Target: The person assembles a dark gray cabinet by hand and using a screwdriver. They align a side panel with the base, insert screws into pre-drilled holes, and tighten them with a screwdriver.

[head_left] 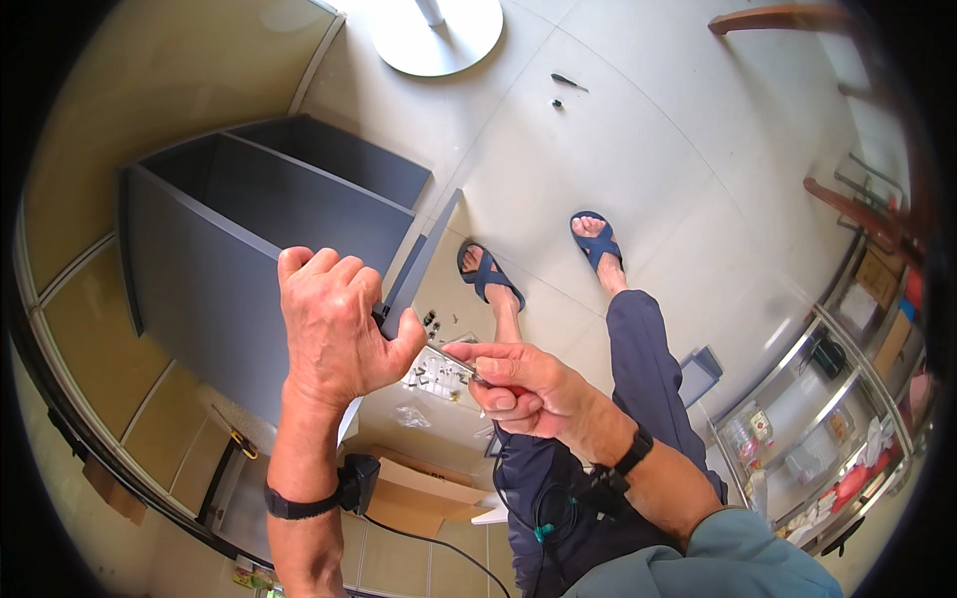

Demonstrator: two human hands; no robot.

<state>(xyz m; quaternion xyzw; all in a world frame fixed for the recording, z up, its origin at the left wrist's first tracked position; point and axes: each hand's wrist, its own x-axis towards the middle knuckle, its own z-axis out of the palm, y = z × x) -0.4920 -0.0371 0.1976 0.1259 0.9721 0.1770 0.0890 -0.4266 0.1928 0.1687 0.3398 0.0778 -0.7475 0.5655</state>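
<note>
So the main thing here is a dark grey cabinet (pixel 214 274) on the left, with a divider inside and its open compartments showing on the far side. A narrow grey panel (pixel 424 249) sticks out along its right side, and there's a small black bit tucked in by the left thumb.

Left hand (pixel 344 324) is at the cabinet's near right corner, fingers curled over, thumb poking out to the right. Can't really tell what it's gripping, since the back of the hand covers it. Right hand (pixel 523 389) is definitely wrapped around a screwdriver (pixel 459 367) with a red handle, metal shaft angled far-left toward the left thumb. Tip's right by that thumb, but I can't tell if it's touching anything.

Below the hands there's a bunch of small metal hardware (pixel 429 376) on something pale on the floor (pixel 658 199), plus some little black fittings (pixel 431 321) just beyond. An open cardboard box (pixel 414 498) sits at the near end. Way out on the far side there's a dark slim tool (pixel 568 82) with a tiny black piece next to it, and a round white base (pixel 439 40) further left. Metal rack (pixel 822 384) full of odds and ends over on the right.
</note>
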